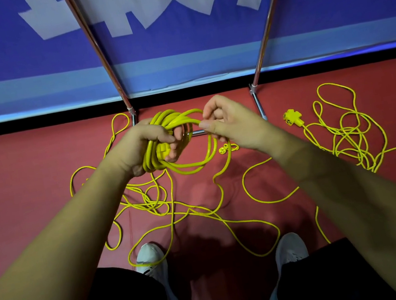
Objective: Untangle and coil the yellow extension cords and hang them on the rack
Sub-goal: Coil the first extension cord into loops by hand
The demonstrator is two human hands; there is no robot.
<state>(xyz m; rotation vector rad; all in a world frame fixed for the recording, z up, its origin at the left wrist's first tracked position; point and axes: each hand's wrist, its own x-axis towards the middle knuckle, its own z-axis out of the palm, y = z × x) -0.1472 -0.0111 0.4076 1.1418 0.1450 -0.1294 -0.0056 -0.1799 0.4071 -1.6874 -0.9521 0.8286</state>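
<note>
Clutching a coil of yellow plastic extension cord in our left hand, we pinch its outer loop with our right hand, before the chrome metal rack; at right, a second tangled yellow cord sprawls on the red floor.

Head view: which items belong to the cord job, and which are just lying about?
Job: coiled cord in left hand; outer loop pinched by right hand; floor tangle; second tangle with multi-outlet socket; rack pole.
Lying about: shoe; blue banner.
</note>
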